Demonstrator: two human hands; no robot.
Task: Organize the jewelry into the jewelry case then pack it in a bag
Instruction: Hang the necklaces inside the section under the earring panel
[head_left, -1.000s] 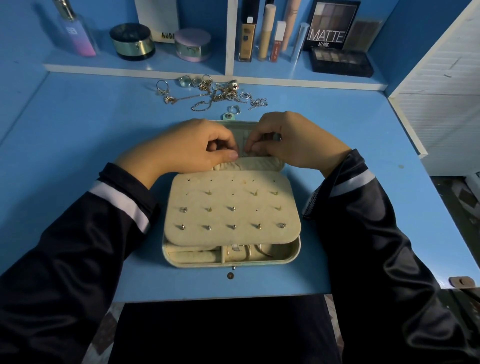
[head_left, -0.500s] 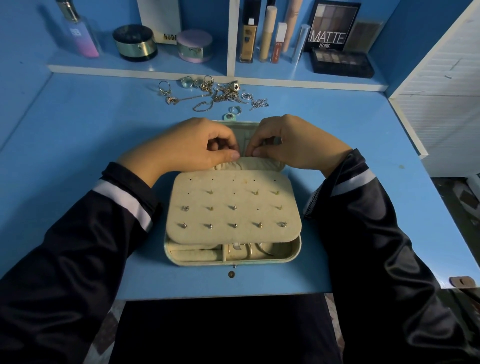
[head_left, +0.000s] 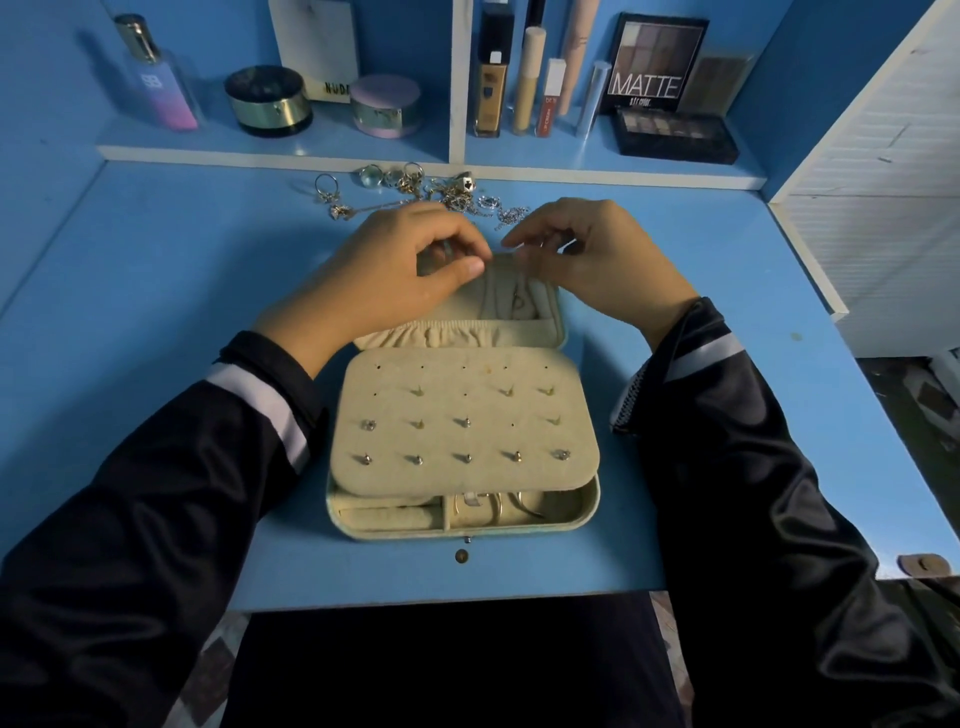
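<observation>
Pinching with curled fingertips (head_left: 470, 269), tips nearly meeting at upper centre. The left hand (head_left: 395, 270) and right hand (head_left: 597, 260) look clamped on a fine chain (head_left: 514, 300) that runs down into the lid (head_left: 550, 317) pocket, though it is too thin to be sure. Chain: light, limp, tangle-prone, snaps if yanked; hold near the clasp. Mid-frame the case (head_left: 584, 512) lies open, stud panel (head_left: 467, 415) over its base. Loose pile (head_left: 447, 192) just behind the hands, cosmetics (head_left: 488, 78) on the shelf (head_left: 363, 150) beyond. No bag visible.

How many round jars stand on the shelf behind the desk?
2. A dark jar with a gold band stands on the shelf, in its left compartment. A pink jar stands to its right, apart from it. None seems hidden.
</observation>
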